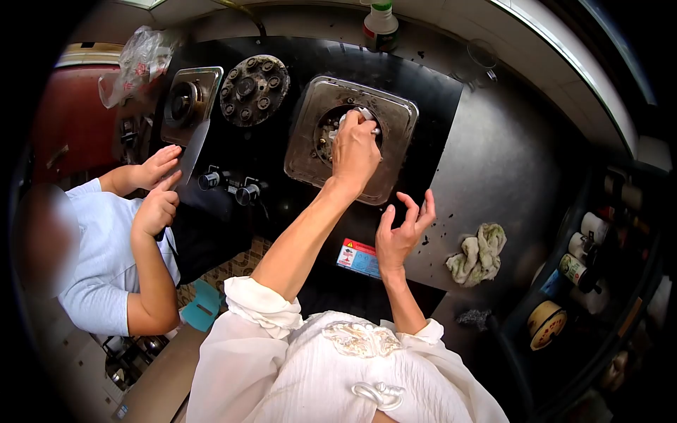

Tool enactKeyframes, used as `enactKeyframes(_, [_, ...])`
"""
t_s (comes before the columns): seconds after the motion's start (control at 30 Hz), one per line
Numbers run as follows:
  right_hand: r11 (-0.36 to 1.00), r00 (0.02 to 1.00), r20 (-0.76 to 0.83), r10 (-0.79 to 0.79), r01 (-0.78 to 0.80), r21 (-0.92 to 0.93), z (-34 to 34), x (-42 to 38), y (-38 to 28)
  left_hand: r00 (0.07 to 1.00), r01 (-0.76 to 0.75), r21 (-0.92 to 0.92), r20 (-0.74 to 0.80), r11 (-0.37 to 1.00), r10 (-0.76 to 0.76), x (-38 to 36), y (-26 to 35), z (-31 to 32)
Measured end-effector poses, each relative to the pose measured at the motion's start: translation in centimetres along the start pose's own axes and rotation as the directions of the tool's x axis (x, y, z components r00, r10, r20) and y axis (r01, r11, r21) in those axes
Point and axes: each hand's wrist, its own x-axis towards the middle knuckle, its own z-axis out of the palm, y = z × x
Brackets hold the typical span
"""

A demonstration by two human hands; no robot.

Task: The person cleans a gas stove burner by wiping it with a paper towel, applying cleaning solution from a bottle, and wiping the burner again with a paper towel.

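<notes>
My left hand [354,151] reaches into the round opening of a gas stove, its fingers closed on a white, crumpled wipe [367,113]. Around the opening lies a square metal tray [303,148] with brown stains, set in the black stove top [434,120]. My right hand [403,236] hovers near the front edge of the stove, fingers apart and curved, with nothing in it. What lies under my left hand inside the opening is partly hidden.
At the left a person [106,254] holds a wide blade [193,151]. A removed burner plate [254,90] and a second burner [182,102] are on the left. A dirty cloth [477,255] lies right; a bottle [381,27] stands behind. Shelves [585,261] hold jars.
</notes>
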Motion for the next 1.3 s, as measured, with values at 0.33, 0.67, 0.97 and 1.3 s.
enactKeyframes(0.33, [1.000,1.000,-0.001,0.000,0.000,-0.024,0.1,-0.1,0.0,0.969,0.245,0.098,-0.008,0.965,-0.246,1.0,1.2,0.3])
enactKeyframes(0.67, [1.000,1.000,-0.002,0.005,-0.005,-0.008,0.0,-0.1,-0.1,0.951,0.303,0.034,-0.076,0.952,-0.300,0.9,1.0,1.3])
enactKeyframes(0.97, [0.999,1.000,0.001,0.006,-0.006,-0.036,0.1,0.1,-0.2,0.979,0.203,0.047,-0.032,0.978,-0.202,0.5,1.1,0.4])
enactKeyframes(1.3, [1.000,1.000,-0.005,0.016,-0.016,-0.018,0.1,0.1,-0.3,0.979,0.197,0.092,0.032,0.976,-0.201,0.6,0.8,0.2])
